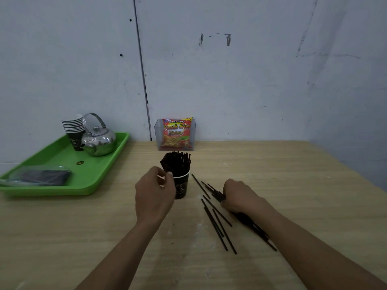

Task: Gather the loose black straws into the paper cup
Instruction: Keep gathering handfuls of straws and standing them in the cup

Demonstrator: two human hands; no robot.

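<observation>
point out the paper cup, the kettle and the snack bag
paper cup (181, 188): head view, on its black side wall
kettle (100, 142): head view, on its shiny body
snack bag (177, 132): head view, on its printed front

Both arms are bare: the left forearm (125, 248) and the right forearm (303, 243) show at lower frame. The left hand (154, 195) and the right hand (238, 195) are bare too.

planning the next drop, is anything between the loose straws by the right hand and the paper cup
Nothing visible: only bare table lies between the loose straws and the paper cup. The left hand grips the cup's left side, clear of that path.
</observation>
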